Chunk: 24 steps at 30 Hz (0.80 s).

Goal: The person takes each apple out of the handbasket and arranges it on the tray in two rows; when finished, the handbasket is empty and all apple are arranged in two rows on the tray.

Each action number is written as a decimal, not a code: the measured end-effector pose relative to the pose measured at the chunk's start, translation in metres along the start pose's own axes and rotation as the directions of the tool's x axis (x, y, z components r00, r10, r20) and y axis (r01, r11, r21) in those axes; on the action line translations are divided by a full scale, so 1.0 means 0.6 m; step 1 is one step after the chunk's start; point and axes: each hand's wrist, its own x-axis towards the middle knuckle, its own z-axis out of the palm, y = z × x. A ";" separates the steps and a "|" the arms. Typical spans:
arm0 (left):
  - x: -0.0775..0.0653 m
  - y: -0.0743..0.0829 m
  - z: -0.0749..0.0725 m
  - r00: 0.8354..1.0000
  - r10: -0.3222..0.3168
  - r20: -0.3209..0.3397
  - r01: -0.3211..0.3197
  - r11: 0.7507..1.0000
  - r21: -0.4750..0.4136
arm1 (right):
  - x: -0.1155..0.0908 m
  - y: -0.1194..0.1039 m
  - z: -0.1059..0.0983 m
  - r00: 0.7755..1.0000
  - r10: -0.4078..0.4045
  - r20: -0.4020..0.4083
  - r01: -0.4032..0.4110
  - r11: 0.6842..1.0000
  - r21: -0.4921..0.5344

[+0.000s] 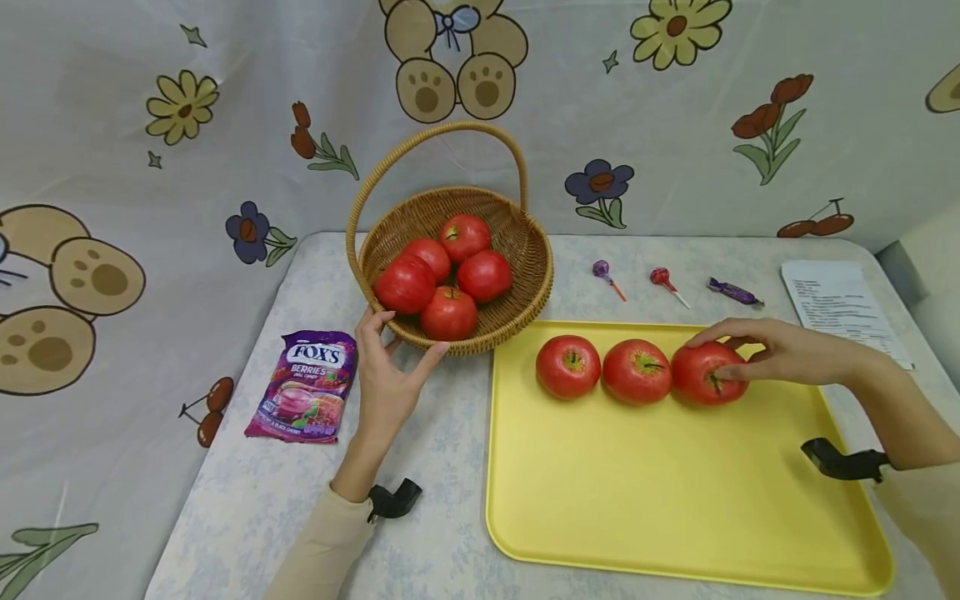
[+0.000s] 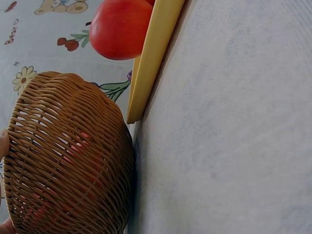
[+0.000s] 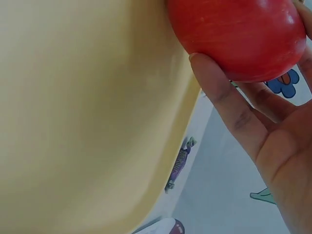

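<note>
My left hand (image 1: pixel 388 392) holds the near-left rim of a wicker basket (image 1: pixel 528 308), with fingertips over the edge and the thumb against the rim. Several red apples (image 1: pixel 465 237) lie inside the basket; through the weave in the left wrist view they show as red patches. With thumb and fingers my right hand (image 1: pixel 795 352) grips a red apple (image 1: pixel 697 375) at the upper right of a yellow tray (image 1: pixel 675 500). That apple (image 3: pixel 243 34) fills the top of the right wrist view. Two more apples, a middle one (image 1: pixel 636 372) and a left one (image 1: pixel 567 367), sit in line beside it.
A purple candy bag (image 1: pixel 306 387) lies left of my left hand. Behind the tray are a purple lollipop (image 1: pixel 602 271), a red lollipop (image 1: pixel 662 278), a wrapped candy (image 1: pixel 735 292) and a printed paper sheet (image 1: pixel 840 300). A patterned cloth (image 1: pixel 675 125) hangs behind the table.
</note>
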 end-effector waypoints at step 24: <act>0.000 -0.002 0.000 1.000 0.009 -0.002 -0.009 1.000 0.013 | -0.006 0.014 0.013 0.991 0.121 0.055 -0.125 0.990 0.071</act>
